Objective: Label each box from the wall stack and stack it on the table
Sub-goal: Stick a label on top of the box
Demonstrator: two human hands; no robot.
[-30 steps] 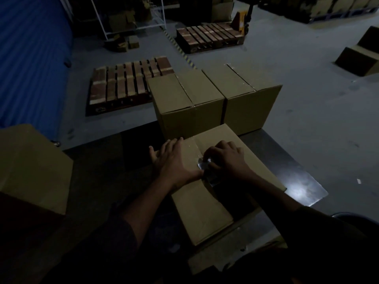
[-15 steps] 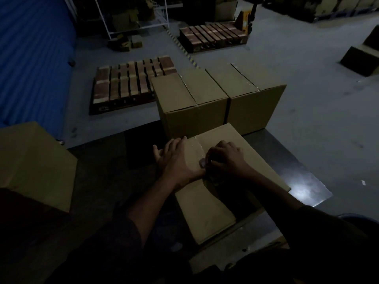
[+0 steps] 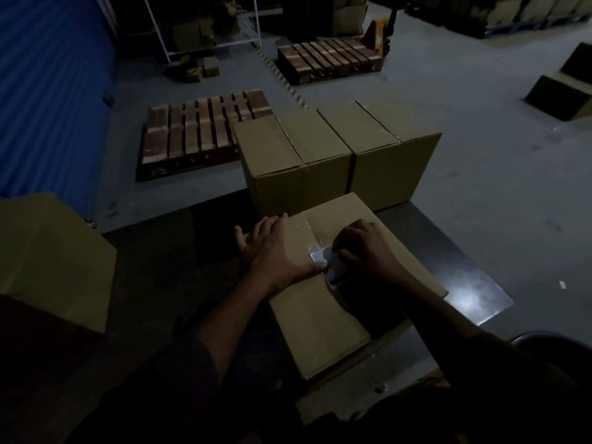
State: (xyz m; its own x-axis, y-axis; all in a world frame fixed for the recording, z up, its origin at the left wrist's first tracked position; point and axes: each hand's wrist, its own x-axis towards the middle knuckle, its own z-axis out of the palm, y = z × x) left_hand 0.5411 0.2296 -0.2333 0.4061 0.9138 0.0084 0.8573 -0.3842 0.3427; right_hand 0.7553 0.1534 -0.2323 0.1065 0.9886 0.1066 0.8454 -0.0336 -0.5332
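Note:
A taped cardboard box [image 3: 320, 318] lies on the dark table [image 3: 461, 270] right in front of me. My left hand [image 3: 272, 251] rests flat on its top, fingers spread, the thumb touching a small white label [image 3: 320, 257] near the tape seam. My right hand [image 3: 365, 248] presses its curled fingers down on the label's right part, hiding most of it. Two more taped boxes [image 3: 294, 155] [image 3: 384, 152] stand side by side behind, at the table's far edge.
Another cardboard box [image 3: 54, 257] stands at the left edge of the table. On the grey floor beyond lie two wooden pallets [image 3: 205, 129] [image 3: 330, 59], a blue corrugated wall [image 3: 48, 91] to the left, and loose boxes [image 3: 563, 88] at far right.
My right hand has slid slightly right across the label, so more of its white left part shows. My left hand stays flat on the box.

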